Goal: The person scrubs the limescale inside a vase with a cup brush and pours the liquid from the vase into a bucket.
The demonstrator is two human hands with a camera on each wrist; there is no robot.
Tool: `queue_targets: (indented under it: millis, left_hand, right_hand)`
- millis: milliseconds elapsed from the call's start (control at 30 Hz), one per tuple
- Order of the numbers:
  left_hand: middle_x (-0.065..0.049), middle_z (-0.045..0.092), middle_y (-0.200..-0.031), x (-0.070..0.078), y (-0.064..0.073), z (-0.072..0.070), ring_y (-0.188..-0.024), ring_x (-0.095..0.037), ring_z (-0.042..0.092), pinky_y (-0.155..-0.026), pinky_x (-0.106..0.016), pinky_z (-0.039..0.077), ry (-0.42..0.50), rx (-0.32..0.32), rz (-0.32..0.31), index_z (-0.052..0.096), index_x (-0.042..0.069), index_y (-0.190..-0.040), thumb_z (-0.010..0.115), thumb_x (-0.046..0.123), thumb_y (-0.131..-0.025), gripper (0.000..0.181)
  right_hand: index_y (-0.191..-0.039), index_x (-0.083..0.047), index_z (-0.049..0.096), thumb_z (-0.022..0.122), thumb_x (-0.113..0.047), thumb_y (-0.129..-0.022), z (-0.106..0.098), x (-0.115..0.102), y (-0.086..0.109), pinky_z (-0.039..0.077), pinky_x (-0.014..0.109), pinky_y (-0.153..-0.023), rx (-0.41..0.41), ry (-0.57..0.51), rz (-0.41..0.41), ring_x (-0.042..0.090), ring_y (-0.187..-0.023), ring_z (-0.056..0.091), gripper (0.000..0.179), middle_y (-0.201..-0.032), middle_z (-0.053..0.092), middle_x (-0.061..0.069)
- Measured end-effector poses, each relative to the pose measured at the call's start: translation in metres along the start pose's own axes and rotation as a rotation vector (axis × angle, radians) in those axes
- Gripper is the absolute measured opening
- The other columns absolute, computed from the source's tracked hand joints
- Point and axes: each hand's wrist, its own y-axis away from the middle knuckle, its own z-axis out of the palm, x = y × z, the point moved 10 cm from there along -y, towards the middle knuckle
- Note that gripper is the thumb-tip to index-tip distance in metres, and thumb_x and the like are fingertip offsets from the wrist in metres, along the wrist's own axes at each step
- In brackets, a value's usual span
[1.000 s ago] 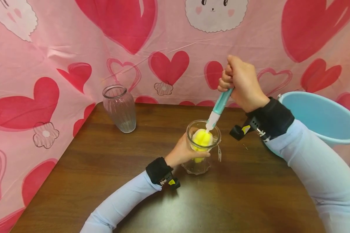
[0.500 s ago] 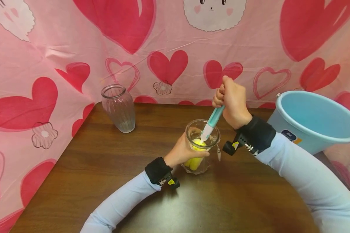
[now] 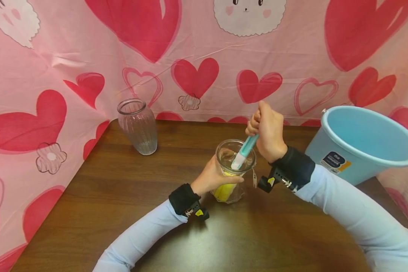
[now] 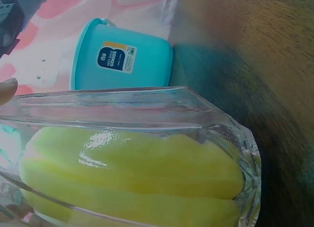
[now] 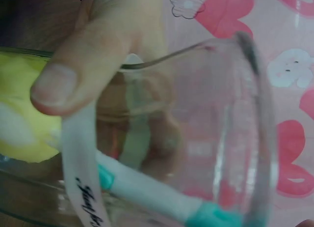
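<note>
My left hand [image 3: 212, 177] grips a clear glass vase [image 3: 236, 196] round its neck, and the vase stands upright on the table. A printed white ribbon [image 5: 81, 163] is tied about that neck. My right hand [image 3: 266, 130] is curled round the turquoise handle of a sponge bottle brush [image 3: 248, 145], above the vase's mouth. The brush slants down into the vase. Its yellow sponge head [image 4: 132, 173] fills the lower part and reaches close to the base, as the left wrist view shows through the glass.
A second ribbed glass vase [image 3: 139, 128] stands at the back left of the wooden table [image 3: 122, 204]. At the right is a light blue bucket [image 3: 353, 158] with a label. A pink heart-print cloth [image 3: 204, 37] hangs behind the table.
My right hand has come down and slightly left, pushing the brush deeper. The sponge has gone from the vase's mouth to near its bottom. My left hand and the vase have stayed put.
</note>
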Motion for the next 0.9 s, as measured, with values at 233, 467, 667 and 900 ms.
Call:
queue_targets:
  millis: [233, 467, 667, 900]
  left_hand:
    - [-0.007, 0.054, -0.115, 0.001, -0.001, 0.0, -0.107, -0.02, 0.05, -0.09, -0.035, 0.042, -0.005, 0.007, 0.016, 0.043, 0.006, -0.117, 0.083, 0.014, -0.063, 0.069]
    - [-0.009, 0.052, -0.117, -0.002, 0.001, 0.001, -0.108, -0.025, 0.05, -0.087, -0.029, 0.042, 0.019, 0.0, 0.001, 0.042, 0.006, -0.119, 0.083, 0.013, -0.062, 0.07]
    - [-0.013, 0.051, -0.119, -0.002, 0.001, 0.002, -0.108, -0.025, 0.05, -0.087, -0.029, 0.043, 0.013, -0.009, 0.001, 0.041, 0.006, -0.119, 0.083, 0.013, -0.062, 0.071]
    - [-0.009, 0.049, -0.121, -0.005, 0.002, 0.002, -0.103, -0.017, 0.05, -0.085, -0.028, 0.043, 0.006, -0.023, -0.028, 0.039, 0.007, -0.121, 0.083, 0.014, -0.064, 0.073]
  right_hand:
    - [-0.046, -0.012, 0.024, 0.029, -0.01, -0.093, 0.0, 0.008, 0.003, 0.008, 0.031, -0.045, -0.001, -0.011, -0.038, 0.015, -0.04, 0.011, 0.048, -0.046, 0.014, 0.0]
    - [-0.046, -0.012, 0.024, 0.027, -0.01, -0.094, 0.001, 0.006, 0.006, 0.007, 0.03, -0.044, -0.027, -0.033, -0.031, 0.016, -0.041, 0.009, 0.048, -0.047, 0.013, 0.0]
    - [-0.048, -0.012, 0.026, 0.024, -0.012, -0.096, -0.006, -0.01, 0.008, 0.007, 0.029, -0.046, -0.042, -0.077, -0.027, 0.016, -0.042, 0.008, 0.048, -0.048, 0.014, 0.001]
    - [-0.049, -0.01, 0.026, 0.023, -0.012, -0.095, -0.008, -0.038, 0.008, 0.007, 0.027, -0.044, -0.048, -0.169, -0.048, 0.016, -0.04, 0.008, 0.047, -0.047, 0.016, 0.001]
